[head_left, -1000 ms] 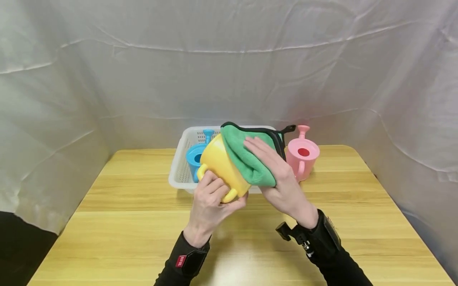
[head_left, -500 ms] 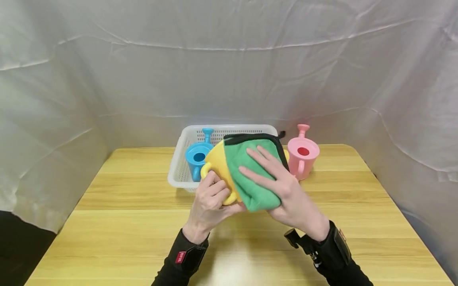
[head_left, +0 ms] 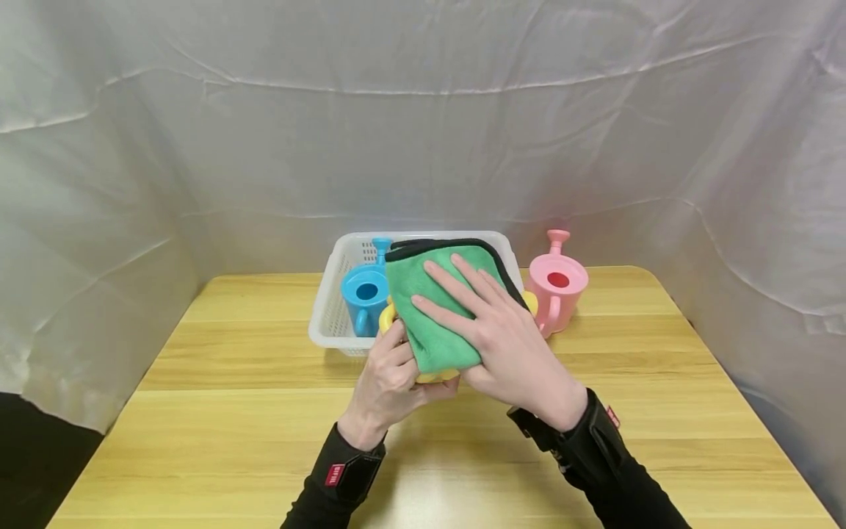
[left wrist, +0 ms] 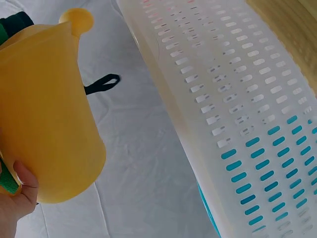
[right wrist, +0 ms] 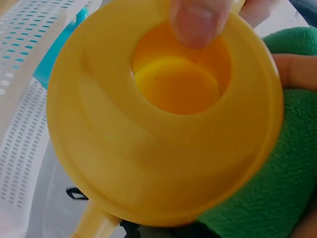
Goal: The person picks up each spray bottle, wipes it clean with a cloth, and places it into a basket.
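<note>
A yellow watering can is held tilted above the table by my left hand. In the right wrist view one fingertip reaches into the can's round top opening. A green cloth with black edging lies over the can's side and hides most of it in the head view. My right hand presses flat on the cloth, its fingers straight and spread. The can's round spout head sticks out past the cloth.
Behind the hands stands a white perforated basket with a blue watering can in it. To its right, a pink watering can stands on the wooden table. Pale sheeting hangs around the table.
The right hand and cloth first slid down toward me, then leftward over the can, covering more of its side. The left hand has kept its hold, almost still.
</note>
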Demonstrator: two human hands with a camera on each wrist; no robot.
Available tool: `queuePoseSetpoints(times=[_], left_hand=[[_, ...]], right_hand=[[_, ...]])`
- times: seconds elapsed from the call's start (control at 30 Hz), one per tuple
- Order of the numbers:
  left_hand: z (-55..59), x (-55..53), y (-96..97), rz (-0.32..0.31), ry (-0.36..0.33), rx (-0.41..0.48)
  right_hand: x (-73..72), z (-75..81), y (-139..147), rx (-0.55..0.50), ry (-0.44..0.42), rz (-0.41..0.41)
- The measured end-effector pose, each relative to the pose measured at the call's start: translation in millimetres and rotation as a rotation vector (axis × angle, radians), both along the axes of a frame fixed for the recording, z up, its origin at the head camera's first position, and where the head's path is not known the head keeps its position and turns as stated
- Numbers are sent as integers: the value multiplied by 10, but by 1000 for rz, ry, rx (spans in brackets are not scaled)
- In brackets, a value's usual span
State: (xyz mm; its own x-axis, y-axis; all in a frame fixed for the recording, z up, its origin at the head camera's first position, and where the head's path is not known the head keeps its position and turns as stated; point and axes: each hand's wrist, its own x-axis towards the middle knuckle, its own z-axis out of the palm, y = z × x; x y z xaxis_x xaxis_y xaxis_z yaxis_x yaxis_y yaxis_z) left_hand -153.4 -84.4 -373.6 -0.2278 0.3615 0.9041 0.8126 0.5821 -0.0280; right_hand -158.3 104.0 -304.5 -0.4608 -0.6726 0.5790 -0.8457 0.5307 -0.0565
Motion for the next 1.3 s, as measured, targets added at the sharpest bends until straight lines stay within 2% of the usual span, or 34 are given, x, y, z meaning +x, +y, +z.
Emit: queuePoseSetpoints(times=[0.13, 0.33, 0.5, 0.67, 0.83, 0.97, 1.1, 1.3], left_hand=[[1, -2, -34, 8, 11, -11], [19, -5, -75, 27, 43, -44], [37, -3, -70, 17, 59, -75], [37, 9, -64, 18, 62, -76], [20, 3, -54, 14, 52, -79], [22, -1, -72, -1, 29, -73], [22, 0, -98, 7, 32, -86], [22, 1, -120, 41, 26, -104]], right_hand=[[-4, -35, 28, -2, -5, 40], [98, -144, 260, 20, -26, 134], [160, -183, 402, 27, -40, 174], [137, -129, 345, 23, -40, 161], [14, -61, 191, 1, -59, 114], [-38, -57, 110, -13, -50, 115], [3, -101, 142, 10, -33, 121], [162, -182, 351, 73, -50, 155]])
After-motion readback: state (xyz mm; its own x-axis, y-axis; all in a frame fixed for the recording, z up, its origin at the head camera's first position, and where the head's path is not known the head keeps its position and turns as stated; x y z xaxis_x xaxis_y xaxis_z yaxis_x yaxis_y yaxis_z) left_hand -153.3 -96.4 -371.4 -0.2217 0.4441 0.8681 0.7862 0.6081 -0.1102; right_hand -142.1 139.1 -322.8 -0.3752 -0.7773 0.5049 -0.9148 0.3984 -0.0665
